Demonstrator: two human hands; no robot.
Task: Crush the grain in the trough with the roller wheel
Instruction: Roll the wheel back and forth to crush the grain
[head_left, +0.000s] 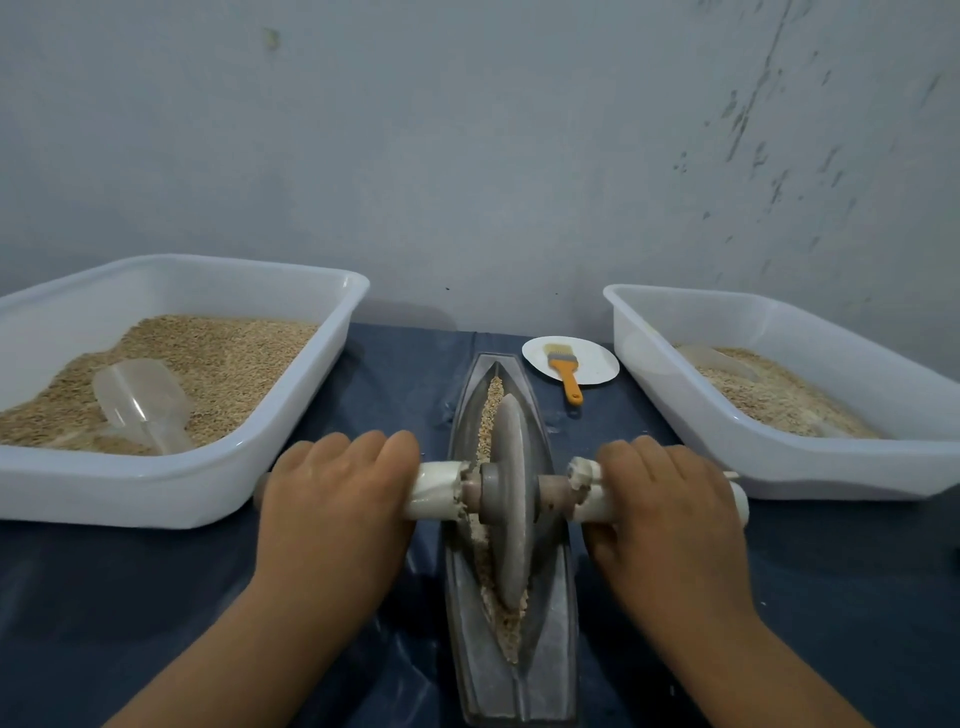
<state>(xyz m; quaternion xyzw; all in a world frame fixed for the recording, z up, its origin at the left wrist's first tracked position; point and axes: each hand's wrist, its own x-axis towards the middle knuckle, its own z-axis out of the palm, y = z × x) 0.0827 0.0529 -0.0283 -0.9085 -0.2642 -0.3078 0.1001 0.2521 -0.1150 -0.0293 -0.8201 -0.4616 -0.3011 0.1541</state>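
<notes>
A long, boat-shaped grey metal trough (548, 649) lies lengthwise on the table in front of me. Pale grain (492, 400) fills its narrow groove. A grey stone roller wheel (511, 499) stands upright in the groove near the trough's middle, on an axle with white handles on both sides. My left hand (332, 499) grips the left handle (434, 491) from above. My right hand (670, 499) grips the right handle (589, 493) the same way. Crushed, lighter grain (511, 631) lies at the near end of the groove.
A white tub (171, 493) at the left holds whole grain and a clear scoop (140, 400). Another white tub (810, 473) at the right holds paler grain. A white plate (597, 358) with an orange-handled brush (566, 371) sits behind the trough. A dark blue cloth (104, 597) covers the table.
</notes>
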